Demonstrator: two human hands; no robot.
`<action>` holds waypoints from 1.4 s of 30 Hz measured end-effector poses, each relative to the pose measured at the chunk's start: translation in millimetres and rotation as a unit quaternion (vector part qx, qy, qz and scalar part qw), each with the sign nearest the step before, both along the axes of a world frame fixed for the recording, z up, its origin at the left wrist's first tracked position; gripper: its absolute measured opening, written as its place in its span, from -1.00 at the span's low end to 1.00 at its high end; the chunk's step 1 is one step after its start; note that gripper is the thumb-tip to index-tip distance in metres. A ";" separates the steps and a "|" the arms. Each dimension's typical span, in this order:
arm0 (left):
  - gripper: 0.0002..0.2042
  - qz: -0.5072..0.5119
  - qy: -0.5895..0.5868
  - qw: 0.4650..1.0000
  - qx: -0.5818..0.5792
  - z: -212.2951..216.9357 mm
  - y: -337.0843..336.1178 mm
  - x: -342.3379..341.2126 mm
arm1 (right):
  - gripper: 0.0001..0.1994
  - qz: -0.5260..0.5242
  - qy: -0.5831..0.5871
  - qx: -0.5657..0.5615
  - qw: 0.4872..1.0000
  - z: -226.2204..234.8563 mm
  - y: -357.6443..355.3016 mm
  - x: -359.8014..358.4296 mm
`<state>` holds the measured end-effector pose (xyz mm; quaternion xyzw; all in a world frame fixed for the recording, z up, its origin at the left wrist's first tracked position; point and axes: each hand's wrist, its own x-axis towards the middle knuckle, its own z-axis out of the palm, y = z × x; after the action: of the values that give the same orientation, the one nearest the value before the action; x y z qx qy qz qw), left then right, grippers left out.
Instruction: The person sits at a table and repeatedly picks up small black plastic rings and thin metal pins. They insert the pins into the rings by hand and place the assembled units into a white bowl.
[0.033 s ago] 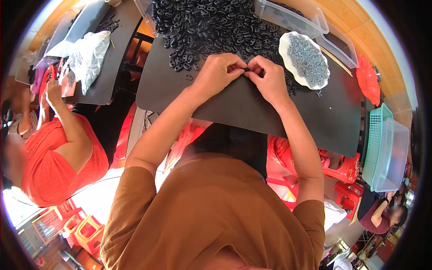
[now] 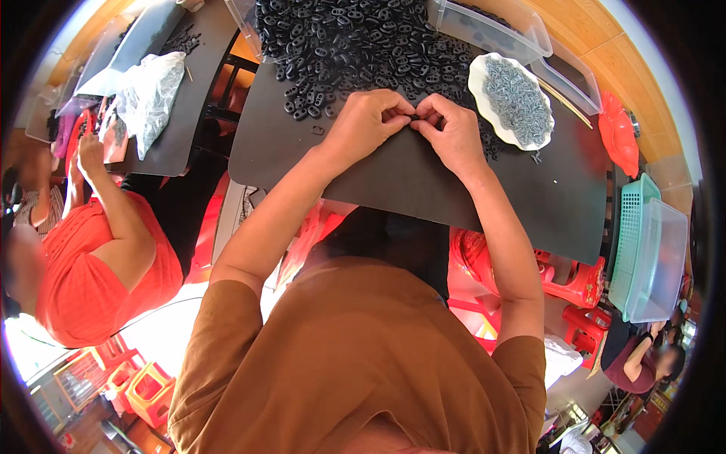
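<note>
Over the dark table, my left hand point(image 2: 367, 125) and my right hand point(image 2: 451, 135) meet fingertip to fingertip. Both pinch one small black piece point(image 2: 414, 117); the fingers cover most of it, so its exact shape is hidden. Just beyond the hands spreads a big heap of black oval pieces with two holes each point(image 2: 363, 49). To the right of my right hand sits a white scalloped dish point(image 2: 481, 97), filled with small thin grey pieces point(image 2: 516, 98) that look like screws. One loose small dark part point(image 2: 318, 130) lies left of my left wrist.
Clear plastic bins point(image 2: 522, 34) stand behind the heap, with thin sticks point(image 2: 563, 102) by the dish. A red dish point(image 2: 618, 136) and a green basket point(image 2: 634, 242) are at the right. A co-worker in red point(image 2: 106, 257) sits left by another table point(image 2: 198, 83) with a plastic bag point(image 2: 155, 94).
</note>
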<state>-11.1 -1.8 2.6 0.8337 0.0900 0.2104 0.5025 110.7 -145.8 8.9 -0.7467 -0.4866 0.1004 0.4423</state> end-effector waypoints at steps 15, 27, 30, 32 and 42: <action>-0.88 -0.016 -0.042 0.998 0.038 -7.9 2.2 2.6 | -0.90 0.044 -0.005 0.065 0.997 1.6 -1.2 0.7; -0.87 -0.008 -0.027 0.998 0.047 -4.9 2.6 4.2 | -0.91 0.049 -0.031 0.097 0.994 -8.0 0.1 4.8; -0.87 -0.008 -0.032 0.998 0.052 -6.6 2.0 5.9 | -0.89 0.053 -0.040 0.075 0.995 -10.6 -3.2 8.3; -0.87 -0.010 -0.030 0.997 0.064 -5.9 2.7 4.9 | -0.89 0.056 -0.071 0.099 0.991 -7.8 -0.4 7.7; -0.88 -0.019 -0.027 0.996 0.087 -7.5 4.0 6.1 | -0.90 0.051 -0.147 0.076 0.985 -5.6 1.0 5.8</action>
<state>-4.9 2.2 -5.0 0.8701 0.0416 0.2303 0.4339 116.5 -144.8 3.3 -0.6918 -0.5899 -0.0258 0.4157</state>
